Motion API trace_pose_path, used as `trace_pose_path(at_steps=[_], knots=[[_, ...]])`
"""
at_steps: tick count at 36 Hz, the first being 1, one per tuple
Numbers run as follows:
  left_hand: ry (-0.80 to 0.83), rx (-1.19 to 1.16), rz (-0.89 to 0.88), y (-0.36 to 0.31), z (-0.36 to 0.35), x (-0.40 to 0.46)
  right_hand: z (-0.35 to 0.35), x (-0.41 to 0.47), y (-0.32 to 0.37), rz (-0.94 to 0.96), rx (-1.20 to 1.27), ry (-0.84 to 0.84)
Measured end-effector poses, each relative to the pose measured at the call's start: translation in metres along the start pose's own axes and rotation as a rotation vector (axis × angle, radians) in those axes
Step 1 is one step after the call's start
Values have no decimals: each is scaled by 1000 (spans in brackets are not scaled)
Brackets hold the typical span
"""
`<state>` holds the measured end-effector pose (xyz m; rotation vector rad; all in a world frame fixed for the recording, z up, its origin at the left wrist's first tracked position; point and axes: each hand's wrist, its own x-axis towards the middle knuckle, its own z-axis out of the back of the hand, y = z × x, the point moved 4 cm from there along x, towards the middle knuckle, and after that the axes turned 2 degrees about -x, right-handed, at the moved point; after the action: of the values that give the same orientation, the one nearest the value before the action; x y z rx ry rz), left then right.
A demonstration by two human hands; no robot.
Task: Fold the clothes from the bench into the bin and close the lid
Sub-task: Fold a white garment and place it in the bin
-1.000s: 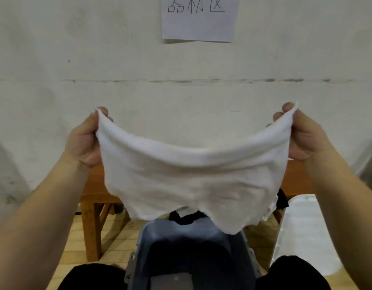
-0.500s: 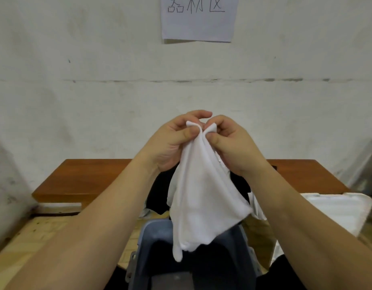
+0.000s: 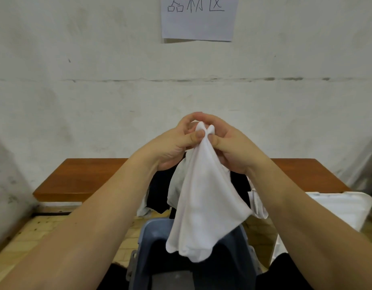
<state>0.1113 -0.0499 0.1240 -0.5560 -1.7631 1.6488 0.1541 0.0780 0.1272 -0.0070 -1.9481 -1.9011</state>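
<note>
A white garment (image 3: 203,197) hangs folded in half above the open blue-grey bin (image 3: 147,233). My left hand (image 3: 176,147) and my right hand (image 3: 233,149) meet at chest height and each pinches a top corner of it, the two corners pressed together. The cloth's lower edge dangles over the bin's mouth. Behind it, a heap of dark and white clothes (image 3: 160,197) lies on the brown wooden bench (image 3: 86,176) and partly hangs over its front edge.
The bin's white lid (image 3: 344,208) leans at the right beside the bench. A plastered wall with a paper sign (image 3: 198,17) stands close behind the bench. Wooden flooring (image 3: 34,229) shows at the left. My dark-trousered knees flank the bin.
A second ago my hands held the white garment stretched wide apart. They have come together at the centre, folding it in half, and hold steady since half a second ago.
</note>
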Motion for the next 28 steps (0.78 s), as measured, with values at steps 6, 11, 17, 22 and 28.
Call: trace_pose_path(at_steps=[6,11,17,22,28], knots=[[-169,170,65,3,12,-8,12,0,6,19,-178,-71],[-420,296,0,1,15,-31,24,4,8,18,-246,-158],[-296,460,154,29,-14,-55,35,13,5,31,-198,-273],[-365,981,170,73,-9,-54,40,16,2,4,-237,-323],[-545,1019,147,73,36,-42,66,5,5,3,-281,-401]])
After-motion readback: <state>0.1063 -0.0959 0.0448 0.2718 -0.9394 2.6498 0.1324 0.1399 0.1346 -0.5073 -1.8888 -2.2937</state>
